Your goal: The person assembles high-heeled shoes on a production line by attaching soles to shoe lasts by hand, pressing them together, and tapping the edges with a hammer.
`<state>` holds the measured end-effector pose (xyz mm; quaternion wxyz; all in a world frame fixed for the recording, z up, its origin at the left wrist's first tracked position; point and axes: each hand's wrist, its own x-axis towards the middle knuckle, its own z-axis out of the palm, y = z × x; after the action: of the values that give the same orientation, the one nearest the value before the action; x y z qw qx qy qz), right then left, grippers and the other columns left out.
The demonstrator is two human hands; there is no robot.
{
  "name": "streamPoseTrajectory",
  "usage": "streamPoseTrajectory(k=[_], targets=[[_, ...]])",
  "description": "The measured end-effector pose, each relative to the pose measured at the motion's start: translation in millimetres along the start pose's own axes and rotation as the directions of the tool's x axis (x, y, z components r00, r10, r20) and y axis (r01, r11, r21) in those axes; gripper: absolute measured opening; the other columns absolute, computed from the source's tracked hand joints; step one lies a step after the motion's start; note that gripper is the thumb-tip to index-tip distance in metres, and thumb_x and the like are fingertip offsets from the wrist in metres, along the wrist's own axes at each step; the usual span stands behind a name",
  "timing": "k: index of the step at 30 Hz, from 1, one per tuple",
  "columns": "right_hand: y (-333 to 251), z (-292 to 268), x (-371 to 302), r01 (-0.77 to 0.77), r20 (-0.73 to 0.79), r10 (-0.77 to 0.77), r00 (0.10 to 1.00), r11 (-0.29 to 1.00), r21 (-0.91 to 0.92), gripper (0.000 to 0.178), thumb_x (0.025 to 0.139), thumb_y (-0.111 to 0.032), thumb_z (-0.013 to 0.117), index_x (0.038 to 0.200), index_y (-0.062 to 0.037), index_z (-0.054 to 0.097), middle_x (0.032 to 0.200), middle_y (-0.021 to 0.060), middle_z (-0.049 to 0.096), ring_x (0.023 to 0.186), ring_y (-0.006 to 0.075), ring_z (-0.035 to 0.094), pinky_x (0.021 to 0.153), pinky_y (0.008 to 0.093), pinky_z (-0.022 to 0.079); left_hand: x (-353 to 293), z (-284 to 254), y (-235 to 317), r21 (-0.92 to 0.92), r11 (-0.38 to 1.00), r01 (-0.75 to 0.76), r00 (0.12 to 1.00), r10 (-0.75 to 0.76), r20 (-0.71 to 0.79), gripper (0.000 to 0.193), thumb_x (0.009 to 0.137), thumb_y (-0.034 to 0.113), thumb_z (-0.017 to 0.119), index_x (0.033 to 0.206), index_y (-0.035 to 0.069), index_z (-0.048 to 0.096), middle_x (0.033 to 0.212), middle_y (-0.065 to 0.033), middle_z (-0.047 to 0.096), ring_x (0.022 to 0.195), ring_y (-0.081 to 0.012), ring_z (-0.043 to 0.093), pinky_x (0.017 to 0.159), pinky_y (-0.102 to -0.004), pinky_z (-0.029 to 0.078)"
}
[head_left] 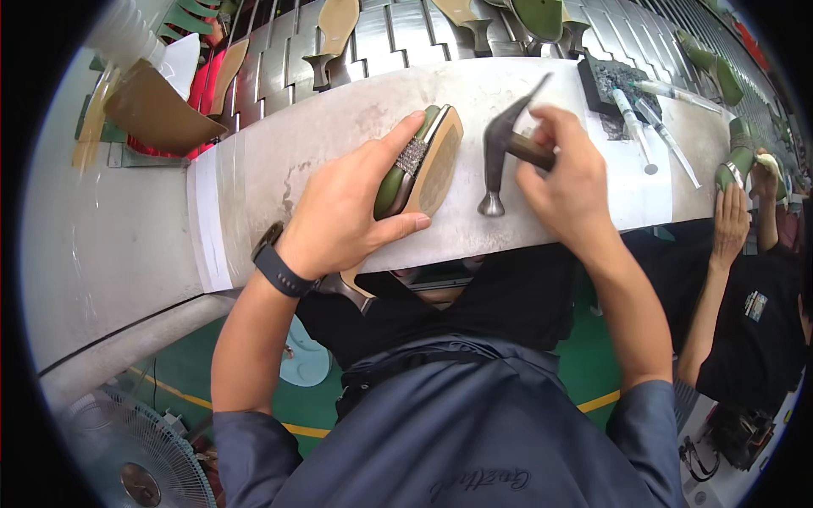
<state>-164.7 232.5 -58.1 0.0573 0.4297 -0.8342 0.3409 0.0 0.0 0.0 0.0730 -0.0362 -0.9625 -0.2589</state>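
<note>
A green heeled shoe lies on its side on the worktable, its tan sole turned to the right and a glittering band across its upper. My left hand is wrapped round it, thumb along the sole side and fingers over the green upper. The dark heel sticks out past the table's near edge, below my wrist. To the right of the shoe, my right hand grips a hammer by its short handle. The hammer's round face points toward me, its thin claw end points away, and its head is apart from the shoe.
A black block with several syringes stands right of the hammer. Behind the pale worktable runs a metal slat conveyor carrying shoes. At right, a co-worker's hands hold a green shoe. A fan stands lower left.
</note>
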Motion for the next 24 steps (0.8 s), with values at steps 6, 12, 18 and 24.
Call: streamPoseTrajectory(k=[6, 12, 18, 24], targets=[[-16, -37, -48, -0.373, 0.052, 0.457, 0.888, 0.649, 0.663, 0.045, 0.087, -0.003, 0.082, 0.126, 0.0060, 0.061, 0.089, 0.0037, 0.071, 0.075, 0.0080, 0.063, 0.070, 0.0260, 0.052, 0, 25, 13, -0.108, 0.994, 0.008, 0.999, -0.012, -0.038, 0.103, 0.076, 0.023, 0.091, 0.164, 0.013, 0.038, 0.117, -0.0192, 0.069, 0.102, -0.0406, 0.066, 0.089, -0.0468, 0.055], [-44, -51, -32, -0.127, -0.139, 0.239, 0.961, 0.829, 0.544, 0.062, 0.089, -0.014, 0.087, 0.142, 0.0024, 0.060, 0.095, 0.0025, 0.066, 0.079, 0.0059, 0.057, 0.071, 0.0218, 0.047, -2, 22, 9, -0.133, 0.991, 0.029, 0.999, -0.031, -0.015, 0.102, 0.075, 0.021, 0.091, 0.163, 0.012, 0.040, 0.111, -0.0170, 0.068, 0.096, -0.0385, 0.066, 0.086, -0.0460, 0.054], [-54, -31, -31, 0.034, -0.083, 0.032, 0.996, 0.728, 0.684, 0.058, 0.090, -0.034, 0.086, 0.130, 0.0043, 0.069, 0.119, 0.0210, 0.070, 0.111, 0.0274, 0.069, 0.099, 0.0375, 0.054, -2, 14, 10, -0.145, 0.982, 0.117, 0.991, -0.107, 0.077, 0.103, 0.074, 0.017, 0.091, 0.162, 0.005, 0.039, 0.144, -0.0266, 0.061, 0.125, -0.0457, 0.064, 0.105, -0.0453, 0.052], [-74, 6, -39, -0.171, 0.064, 0.194, 0.979, 0.609, 0.775, 0.034, 0.089, 0.002, 0.075, 0.123, 0.0054, 0.069, 0.126, 0.0229, 0.073, 0.118, 0.0301, 0.072, 0.104, 0.0391, 0.055, 1, 17, 7, -0.153, 0.984, 0.094, 0.995, -0.090, 0.036, 0.105, 0.070, 0.012, 0.090, 0.162, 0.005, 0.040, 0.118, -0.0219, 0.068, 0.100, -0.0425, 0.066, 0.089, -0.0471, 0.054]])
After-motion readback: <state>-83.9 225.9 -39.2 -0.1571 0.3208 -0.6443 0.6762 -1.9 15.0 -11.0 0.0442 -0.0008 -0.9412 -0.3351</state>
